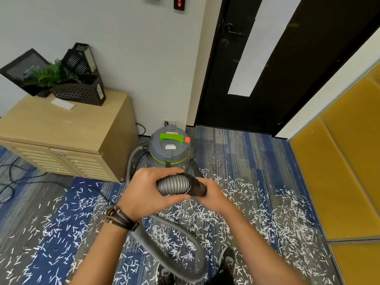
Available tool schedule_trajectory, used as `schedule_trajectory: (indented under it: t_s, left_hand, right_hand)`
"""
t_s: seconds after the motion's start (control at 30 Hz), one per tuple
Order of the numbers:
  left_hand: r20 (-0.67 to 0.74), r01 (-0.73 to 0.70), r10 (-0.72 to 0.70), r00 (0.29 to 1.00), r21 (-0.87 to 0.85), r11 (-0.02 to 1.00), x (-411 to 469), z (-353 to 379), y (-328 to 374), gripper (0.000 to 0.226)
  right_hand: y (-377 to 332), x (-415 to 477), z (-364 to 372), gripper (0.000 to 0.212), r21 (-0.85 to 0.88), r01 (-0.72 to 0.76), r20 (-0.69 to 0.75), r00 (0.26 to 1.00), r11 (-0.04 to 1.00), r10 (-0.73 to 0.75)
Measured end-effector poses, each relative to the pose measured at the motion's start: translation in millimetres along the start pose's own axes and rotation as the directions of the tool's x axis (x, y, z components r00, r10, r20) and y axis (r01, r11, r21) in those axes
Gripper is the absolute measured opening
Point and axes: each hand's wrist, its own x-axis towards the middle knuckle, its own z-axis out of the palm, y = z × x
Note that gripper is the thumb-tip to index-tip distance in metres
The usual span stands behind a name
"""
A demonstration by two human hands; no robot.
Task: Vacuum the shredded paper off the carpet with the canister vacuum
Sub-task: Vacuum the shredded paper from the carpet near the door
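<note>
A grey canister vacuum (169, 150) with a green handle stands on the carpet near the wall. Its grey ribbed hose (173, 185) loops from the canister's left side, round by my feet and up to my hands. My left hand (148, 192) grips the ribbed hose end. My right hand (211, 195) holds the black cuff (197, 185) at the hose tip. White shredded paper (267, 212) lies scattered over the blue and grey carpet (236, 153) around and under my arms.
A wooden cabinet (67, 136) stands at the left with a black file organiser (82, 87), a plant and a tablet on top. Black cables (12, 177) lie on the floor at far left. A dark door (257, 64) is ahead, yellow panels (345, 171) at right. My shoes (227, 258) are below.
</note>
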Motion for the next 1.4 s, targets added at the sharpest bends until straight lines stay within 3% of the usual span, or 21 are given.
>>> schedule_trajectory:
  t_s: [0.2, 0.4, 0.6, 0.97, 1.1, 1.4]
  left_hand:
    - [0.005, -0.045, 0.046, 0.999, -0.091, 0.995, -3, -1, 1, 0.062]
    - [-0.051, -0.130, 0.125, 0.991, -0.125, 0.984, -8, -7, 12, 0.059]
    - [-0.089, -0.175, 0.169, 0.982, -0.067, 0.982, -6, -7, 21, 0.058]
    - [-0.033, -0.144, 0.140, 0.990, -0.169, 0.975, -8, 7, 15, 0.057]
    - [-0.076, -0.149, 0.141, 0.987, -0.125, 0.981, -11, 8, 16, 0.056]
    - [-0.062, -0.105, 0.103, 0.993, -0.030, 0.994, 2, 8, 4, 0.056]
  right_hand:
    - [6, -17, 9, 0.026, 0.018, -0.034, -0.028, 0.999, 0.999, 0.035]
    - [-2, -34, 4, 0.022, 0.093, -0.043, 0.011, 0.999, 0.995, 0.042]
    - [-5, -35, -1, 0.025, 0.091, -0.001, -0.102, 0.995, 0.996, 0.010]
    - [4, -53, 7, 0.023, 0.095, -0.050, -0.116, 0.991, 0.994, 0.061]
    - [6, -47, 4, 0.035, 0.082, -0.017, -0.168, 0.985, 0.997, 0.030]
    - [-3, -10, 1, 0.026, 0.053, -0.017, -0.113, 0.993, 0.998, 0.023]
